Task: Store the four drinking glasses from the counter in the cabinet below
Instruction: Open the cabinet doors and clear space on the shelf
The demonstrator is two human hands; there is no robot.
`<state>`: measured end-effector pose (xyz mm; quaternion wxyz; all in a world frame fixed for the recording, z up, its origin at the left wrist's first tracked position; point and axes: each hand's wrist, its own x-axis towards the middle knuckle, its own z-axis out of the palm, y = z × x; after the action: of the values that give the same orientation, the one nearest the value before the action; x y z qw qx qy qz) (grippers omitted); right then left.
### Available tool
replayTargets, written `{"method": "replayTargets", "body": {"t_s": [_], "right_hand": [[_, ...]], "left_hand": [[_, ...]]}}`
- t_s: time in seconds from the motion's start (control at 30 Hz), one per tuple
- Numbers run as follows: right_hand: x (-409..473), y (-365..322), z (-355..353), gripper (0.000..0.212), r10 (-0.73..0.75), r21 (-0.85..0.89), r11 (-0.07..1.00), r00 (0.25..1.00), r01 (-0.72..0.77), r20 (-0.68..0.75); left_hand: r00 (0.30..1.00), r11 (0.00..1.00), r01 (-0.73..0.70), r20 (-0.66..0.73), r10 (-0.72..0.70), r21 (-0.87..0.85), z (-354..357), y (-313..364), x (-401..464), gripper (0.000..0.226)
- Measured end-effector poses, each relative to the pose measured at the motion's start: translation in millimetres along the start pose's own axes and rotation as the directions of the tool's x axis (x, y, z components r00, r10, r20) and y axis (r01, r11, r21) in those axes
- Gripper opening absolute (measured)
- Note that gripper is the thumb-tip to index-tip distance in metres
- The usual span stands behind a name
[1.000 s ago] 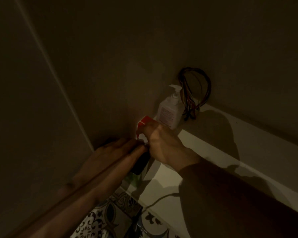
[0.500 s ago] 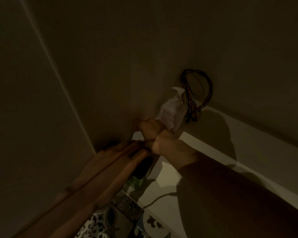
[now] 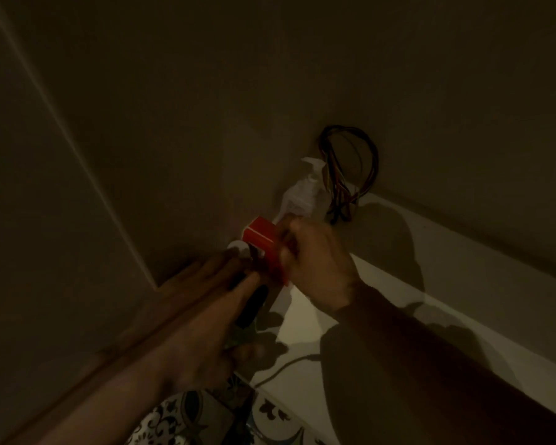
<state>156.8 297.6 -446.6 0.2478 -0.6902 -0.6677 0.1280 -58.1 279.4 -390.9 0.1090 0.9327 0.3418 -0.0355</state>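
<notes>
No drinking glass can be made out in this dim view inside the cabinet. My right hand point(image 3: 316, 268) is closed on a small red box point(image 3: 264, 244), held just above the pale cabinet shelf point(image 3: 463, 300) near the back left corner. My left hand point(image 3: 206, 319) reaches forward along the left cabinet wall point(image 3: 61, 252) with its fingers stretched out over a dark oblong object point(image 3: 252, 308). Whether it grips that object is unclear. A small white round thing point(image 3: 238, 248) shows just past the left fingertips.
A white pump bottle point(image 3: 302, 194) stands at the back of the shelf, with a bundle of coloured wires point(image 3: 347, 175) hanging on the back wall beside it. A thin cable point(image 3: 283, 369) lies on the shelf's front. Patterned floor tiles point(image 3: 180, 422) show below.
My right hand has brought the red box back into sight at its upper left, after covering it half a second ago. My left hand has stayed along the wall.
</notes>
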Motion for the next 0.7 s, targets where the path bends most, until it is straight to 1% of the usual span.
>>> {"method": "replayTargets", "body": {"t_s": [0.07, 0.1, 0.13, 0.2, 0.27, 0.33, 0.4, 0.43, 0.47, 0.53, 0.63, 0.7], "right_hand": [[-27.3, 16.6, -13.8, 0.012, 0.021, -0.055, 0.998, 0.992, -0.028, -0.122], [-41.5, 26.2, -18.7, 0.014, 0.022, -0.085, 0.996, 0.983, -0.038, -0.185], [-59.6, 37.5, -26.5, 0.017, 0.057, -0.125, 0.988, 0.974, -0.086, -0.218], [-86.6, 56.1, -33.3, 0.022, 0.184, -0.178, 0.957, 0.954, -0.229, -0.237], [-117.1, 79.7, -43.4, 0.027, 0.292, -0.228, 0.909, 0.923, -0.349, -0.251], [-137.1, 98.4, -46.8, 0.042, 0.404, -0.270, 0.854, 0.894, -0.445, -0.195], [-163.9, 116.8, -55.1, 0.056, 0.567, -0.322, 0.758, 0.817, -0.567, -0.104], [-176.7, 126.1, -57.7, 0.059, 0.613, -0.310, 0.738, 0.788, -0.599, -0.062], [-189.4, 133.8, -61.2, 0.061, 0.637, -0.279, 0.735, 0.770, -0.618, -0.026], [-216.4, 147.0, -67.0, 0.064, 0.690, -0.247, 0.700, 0.723, -0.670, -0.005], [-243.0, 158.4, -68.9, 0.068, 0.788, -0.339, 0.580, 0.616, -0.740, 0.003], [-254.9, 163.4, -70.0, 0.069, 0.801, -0.352, 0.560, 0.599, -0.750, -0.002]], "left_hand": [[0.996, 0.999, -0.047, -0.073, 0.047, 0.004, 2.9, 14.7, 10.2, 0.074], [0.995, 0.997, -0.075, -0.071, 0.074, 0.000, 5.9, 26.8, 16.6, 0.075], [0.992, 0.994, -0.109, -0.071, 0.109, -0.002, 12.4, 42.3, 24.6, 0.077], [0.982, 0.987, -0.160, -0.106, 0.159, 0.004, 30.1, 63.8, 40.4, 0.079], [0.980, 0.982, -0.186, -0.079, 0.184, -0.029, 48.0, 91.8, 58.6, 0.079], [0.982, 0.982, -0.186, -0.040, 0.186, -0.011, 65.8, 106.3, 75.4, 0.081], [0.982, 0.982, -0.189, 0.006, 0.189, 0.005, 82.1, 126.0, 92.2, 0.085], [0.982, 0.982, -0.189, 0.018, 0.189, -0.006, 89.5, 134.8, 99.6, 0.085], [0.981, 0.982, -0.189, 0.027, 0.190, -0.013, 96.2, 143.9, 107.1, 0.085], [0.979, 0.981, -0.192, 0.066, 0.193, -0.013, 107.1, 164.0, 121.0, 0.084], [0.981, 0.985, -0.168, 0.093, 0.170, -0.023, 121.1, 184.0, 134.2, 0.084], [0.980, 0.988, -0.149, 0.128, 0.151, -0.027, 129.0, 193.8, 140.2, 0.083]]}}
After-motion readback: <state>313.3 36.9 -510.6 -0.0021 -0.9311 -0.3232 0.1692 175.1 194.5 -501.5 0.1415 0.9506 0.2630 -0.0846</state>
